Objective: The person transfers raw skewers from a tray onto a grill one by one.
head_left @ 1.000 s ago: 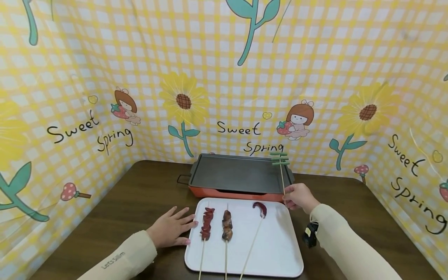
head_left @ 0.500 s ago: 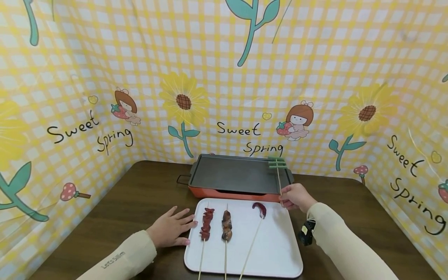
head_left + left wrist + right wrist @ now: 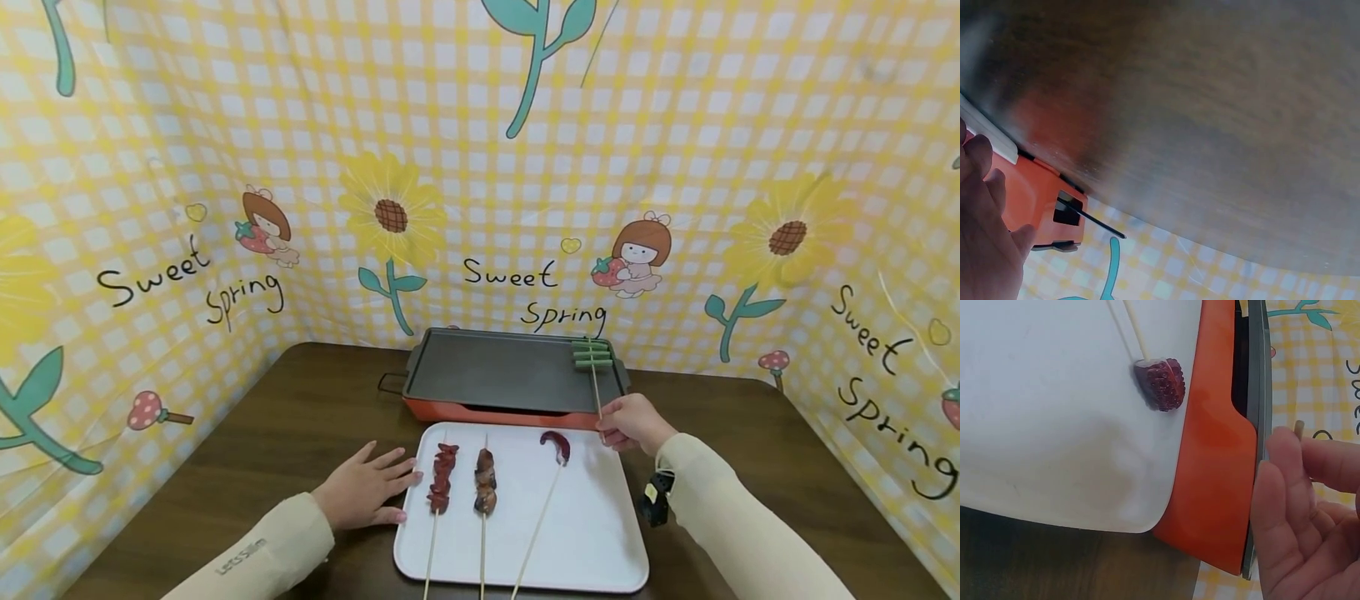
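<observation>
Griddle (image 3: 487,371), orange base w/ dark flat plate, sits at back; rigid, prob. heaviest pc here, best lifted by both ends. White tray (image 3: 592,521) in front of it looks stiff & fairly light; hold by the rim.

Hands well apart. L hand (image 3: 365,488): fingers spread, tips at tray's left edge. R hand (image 3: 633,423): pinches the bare stick (image 3: 1299,428) of the green skewer (image 3: 592,362) near its lower end, btwn thumb & fingers.

Green skewer's pcs are over griddle's right end; can't tell if they touch the plate. Prob. v. light. Green pcs look smooth, maybe slippery, could twist round; the thin stick looks stiff but could snap if bent hard, & may roll in the fingertips. So grip bare stick, maybe a bit nearer the pcs for less wobble.

Writing, largest first: "Sweet Spring", repeated on checked backdrop (image 3: 480,158); then small print, approx. "LetsSlim", on left sleeve (image 3: 273,542). No brand legible on griddle or tray.
</observation>
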Demonstrator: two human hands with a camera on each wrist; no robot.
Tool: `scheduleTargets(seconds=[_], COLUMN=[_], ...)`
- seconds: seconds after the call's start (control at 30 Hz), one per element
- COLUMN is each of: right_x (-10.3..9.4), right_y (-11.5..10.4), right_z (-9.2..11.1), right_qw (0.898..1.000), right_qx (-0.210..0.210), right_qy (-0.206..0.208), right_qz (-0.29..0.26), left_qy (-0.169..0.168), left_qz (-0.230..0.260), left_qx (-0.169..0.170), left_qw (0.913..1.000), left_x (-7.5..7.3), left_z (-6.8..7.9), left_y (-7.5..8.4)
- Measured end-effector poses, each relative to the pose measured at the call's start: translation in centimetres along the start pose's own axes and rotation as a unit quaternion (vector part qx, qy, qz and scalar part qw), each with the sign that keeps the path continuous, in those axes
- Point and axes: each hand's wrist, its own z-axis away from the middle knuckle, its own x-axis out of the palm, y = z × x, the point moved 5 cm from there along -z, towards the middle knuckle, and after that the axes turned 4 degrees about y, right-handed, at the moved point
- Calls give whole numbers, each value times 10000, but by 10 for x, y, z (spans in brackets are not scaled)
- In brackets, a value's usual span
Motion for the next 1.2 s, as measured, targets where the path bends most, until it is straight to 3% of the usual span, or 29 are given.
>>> scheduleTargets(seconds=[0.5,0.73,0.93,1.07,1.2], right_x=[0,-3,8,33,64], right_y=[1,-12,-21,-20,-5], right_z=[6,26,50,71,95], right_qw=[9998,9967,9946,9911,9801], right_qx=[-158,-571,-838,-1088,-934], right_qy=[83,181,125,-533,-1706], right_qz=[-101,549,606,555,402], left_qy=[-55,-203,-104,-55,-41], left_qz=[141,840,1072,1049,948], left_qx=[-91,-230,-324,-291,-223], left_qw=[9998,9960,9937,9940,9952], left_x=[1,5,8,7,6], left_z=[0,7,8,7,4], left_y=[-4,-7,-11,-10,-7])
